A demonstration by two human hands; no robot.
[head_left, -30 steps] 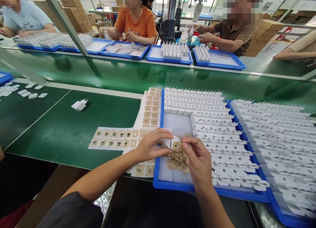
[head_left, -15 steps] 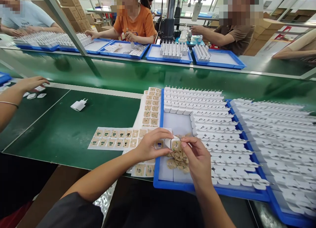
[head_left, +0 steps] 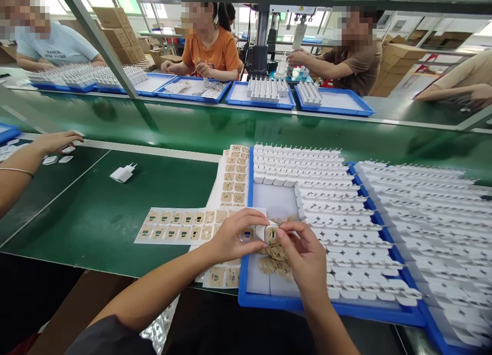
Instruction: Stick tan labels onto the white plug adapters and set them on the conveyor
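While my left hand (head_left: pixel 234 239) pinches a white charger (head_left: pixel 268 233) over the blue tray (head_left: pixel 269 302) and my right hand (head_left: pixel 303 260) fingers press its label, I judge most chargers (head_left: pixel 338 211) unlabelled, with peeled backings (head_left: pixel 274 260) piled beneath and label sheets (head_left: pixel 180 225) beside the tray.

1 loose white charger (head_left: pixel 123 173) on green mat (head_left: pixel 96 206) | co-worker's hand (head_left: pixel 57 139) at left | far blue trays (head_left: pixel 261 94), contents unclear

left hand (head_left: pixel 234 237) and right hand (head_left: pixel 305 260) pinching a white charger (head_left: pixel 268 233) over blue tray (head_left: pixel 269 302), label sheets (head_left: pixel 177 225) beside
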